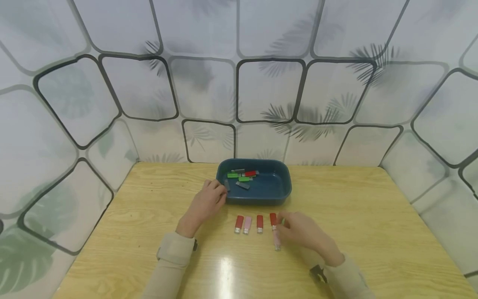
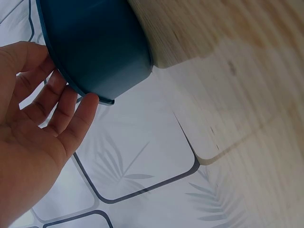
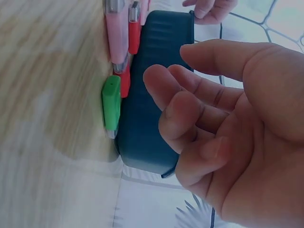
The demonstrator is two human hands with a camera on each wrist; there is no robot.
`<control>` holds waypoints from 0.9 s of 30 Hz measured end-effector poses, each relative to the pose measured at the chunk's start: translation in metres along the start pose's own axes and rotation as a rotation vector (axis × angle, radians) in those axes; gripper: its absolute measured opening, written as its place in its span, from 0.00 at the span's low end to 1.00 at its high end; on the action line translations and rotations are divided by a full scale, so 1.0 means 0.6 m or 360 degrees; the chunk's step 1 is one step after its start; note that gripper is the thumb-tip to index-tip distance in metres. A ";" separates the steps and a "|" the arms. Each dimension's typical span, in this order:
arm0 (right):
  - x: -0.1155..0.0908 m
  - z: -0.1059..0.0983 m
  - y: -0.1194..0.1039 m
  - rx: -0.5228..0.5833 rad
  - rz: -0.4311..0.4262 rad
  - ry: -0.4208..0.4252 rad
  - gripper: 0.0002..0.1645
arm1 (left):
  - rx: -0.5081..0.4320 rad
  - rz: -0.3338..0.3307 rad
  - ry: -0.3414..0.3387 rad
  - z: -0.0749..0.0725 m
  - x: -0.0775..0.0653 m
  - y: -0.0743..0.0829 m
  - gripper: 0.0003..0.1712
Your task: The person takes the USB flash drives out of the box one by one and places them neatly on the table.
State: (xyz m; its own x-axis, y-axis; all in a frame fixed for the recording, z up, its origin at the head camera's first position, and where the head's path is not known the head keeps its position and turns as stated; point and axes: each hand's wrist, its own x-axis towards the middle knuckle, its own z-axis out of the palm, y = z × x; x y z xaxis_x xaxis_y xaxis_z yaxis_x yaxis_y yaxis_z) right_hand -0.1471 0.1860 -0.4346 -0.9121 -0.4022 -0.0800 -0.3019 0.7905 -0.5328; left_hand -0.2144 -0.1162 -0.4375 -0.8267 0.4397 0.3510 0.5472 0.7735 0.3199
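My left hand (image 1: 207, 199) holds the left rim of a dark blue plastic bin (image 1: 257, 202), fingers bent over its edge. My right hand (image 1: 304, 230) hovers over the table just right of some USB sticks, fingers loosely bent with nothing between them. Beneath it lies a green USB stick (image 3: 111, 102), mostly hidden in the head view. Beside that, a pink USB stick (image 1: 276, 240) lies in front of a red USB stick (image 1: 273, 217). Further left are another red stick (image 1: 259, 222), a pale pink stick (image 1: 247, 224) and a red one (image 1: 239, 223), metal plugs toward me.
Inside the bin, mostly at its left side, lie several more USB sticks: green (image 1: 232, 175), red (image 1: 250, 173) and grey (image 1: 243, 185). The wooden table (image 1: 123, 241) ends at a patterned curtain (image 1: 209, 91) behind and on both sides.
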 end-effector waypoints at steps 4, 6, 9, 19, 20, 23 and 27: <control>-0.001 -0.007 0.000 -0.0036 -0.0012 0.0045 0.04 | -0.0002 -0.0011 -0.0004 -0.002 0.000 0.002 0.04; -0.001 -0.013 -0.002 -0.0055 -0.0018 0.0069 0.04 | -0.0017 -0.0016 -0.0012 -0.004 0.000 0.003 0.04; 0.000 -0.021 -0.005 -0.0060 -0.0010 0.0096 0.04 | -0.0021 -0.0021 -0.0024 -0.004 0.000 0.004 0.05; 0.018 -0.056 -0.019 -0.0028 -0.0081 0.0221 0.04 | -0.0029 0.0008 -0.0015 -0.003 0.001 0.001 0.05; 0.021 -0.061 -0.022 -0.0036 -0.0101 0.0232 0.04 | -0.0036 0.0012 -0.0013 -0.003 0.001 0.002 0.05; 0.030 -0.074 -0.029 -0.0083 -0.0165 0.0272 0.03 | -0.0041 0.0011 -0.0014 -0.004 -0.001 0.002 0.05; 0.045 -0.090 -0.042 -0.0148 -0.0245 0.0308 0.03 | -0.0008 0.0003 -0.0016 -0.003 -0.001 0.001 0.05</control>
State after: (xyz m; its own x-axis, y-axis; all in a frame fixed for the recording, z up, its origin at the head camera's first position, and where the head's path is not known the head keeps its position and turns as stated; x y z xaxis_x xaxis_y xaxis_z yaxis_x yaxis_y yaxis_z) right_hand -0.1792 0.1803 -0.3778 -0.8868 -0.4323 0.1632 -0.4572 0.7695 -0.4459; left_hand -0.2131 -0.1169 -0.4359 -0.8270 0.4457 0.3426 0.5492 0.7705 0.3235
